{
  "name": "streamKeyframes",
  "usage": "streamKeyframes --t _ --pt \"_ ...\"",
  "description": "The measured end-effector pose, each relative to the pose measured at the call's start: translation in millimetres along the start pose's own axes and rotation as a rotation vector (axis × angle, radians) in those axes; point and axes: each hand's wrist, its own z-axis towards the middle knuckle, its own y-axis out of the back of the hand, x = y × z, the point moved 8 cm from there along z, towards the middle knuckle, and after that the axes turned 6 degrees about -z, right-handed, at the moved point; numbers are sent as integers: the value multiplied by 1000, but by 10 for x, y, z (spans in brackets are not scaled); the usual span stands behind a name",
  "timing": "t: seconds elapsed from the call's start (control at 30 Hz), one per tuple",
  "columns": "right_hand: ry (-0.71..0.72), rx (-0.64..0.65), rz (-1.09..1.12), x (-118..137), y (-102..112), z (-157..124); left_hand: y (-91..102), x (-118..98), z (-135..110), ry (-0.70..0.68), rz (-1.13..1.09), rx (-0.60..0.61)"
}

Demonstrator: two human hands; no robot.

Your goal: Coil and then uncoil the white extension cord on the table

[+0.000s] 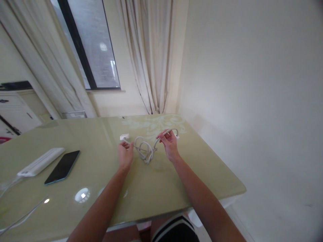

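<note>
A pale grey cable (pixel 148 153) lies in tangled loops on the glossy greenish table (pixel 156 188). My left hand (pixel 125 154) is closed on the cable near one end, just below a white plug (pixel 124 136). Close to the other end, my right hand (pixel 169 144) pinches the cable between thumb and fingers, slightly above the tabletop. From there the cable arcs over the fingers to a small white connector (pixel 177 136), partly hidden behind the hand. Between both hands the loops rest on the table.
Left of my arm lie a black phone (pixel 63 167) and a white power strip (pixel 42 162) with its cord. A thin white cable (pixel 24 216) crosses the near left. A wall (pixel 252 101) borders the table's right side; curtains (pixel 151 53) hang behind it.
</note>
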Motion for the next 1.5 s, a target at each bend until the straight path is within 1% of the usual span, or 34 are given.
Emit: streamKeyframes --t 0.07,0.1,0.13,0.17,0.2,0.23,0.27,0.3,0.33,0.37,0.43,0.5,0.6,0.67,0.73,0.83,0.9,1.0,1.1,1.2,1.27,1.33,1.4,1.43,1.47,1.5 --pt "44 -23 -72 46 -24 -21 61 -214 -88 -142 115 -49" --pt "67 -38 -103 64 -29 -33 48 -351 -157 -239 173 -35" --pt "91 -60 -132 78 -25 -45 -16 -485 -242 -340 215 36" --pt "116 -91 -160 89 -9 -58 -127 -601 -349 -436 245 159" --pt "142 -131 -188 100 18 -74 -267 -687 -479 -521 268 315" --pt "169 -177 -217 111 53 -91 -410 -735 -620 -581 285 478" --pt "195 -222 -244 124 88 -109 -533 -754 -753 -622 308 611" --pt "218 -260 -266 135 120 -126 -627 -753 -858 -646 336 697" --pt "237 -288 -283 147 145 -139 -687 -743 -917 -652 356 729" --pt "252 -304 -296 158 160 -148 -713 -729 -927 -633 356 715" --pt "265 -308 -320 173 169 -149 -671 -694 -842 -544 284 613" --pt "242 -287 -329 164 158 -129 -521 -657 -682 -435 168 466" --pt "127 -171 -284 72 85 -73 -216 -597 -445 -298 34 232" --pt "36 -79 -241 -5 27 -50 -106 -547 -353 -222 -21 168" --pt "-31 -27 -214 -61 5 -43 -126 -461 -310 -120 -99 208" --pt "-73 12 -199 -118 -6 -48 -262 -306 -313 80 -278 322" --pt "-93 63 -206 -169 -61 -73 -322 -233 -331 195 -377 349" --pt "-142 146 -233 -267 -210 -167 -382 -189 -370 306 -441 379" --pt "-177 145 -228 -317 -315 -267 -431 -171 -404 373 -463 394" --pt "-221 137 -180 -343 -348 -297 -438 -150 -381 396 -467 359" --pt "-281 133 -101 -383 -325 -271 -395 -154 -322 369 -460 316" --pt "-310 75 -4 -408 -246 -213 -260 -202 -225 264 -397 213" --pt "-286 -43 58 -409 -116 -150 -88 -316 -146 105 -302 103" --pt "-265 -108 64 -406 -47 -128 -41 -382 -130 40 -271 92" --pt "-247 -168 53 -405 17 -117 -34 -440 -130 -2 -260 124" --pt "-236 -219 31 -407 73 -114 -68 -493 -147 -23 -259 197"
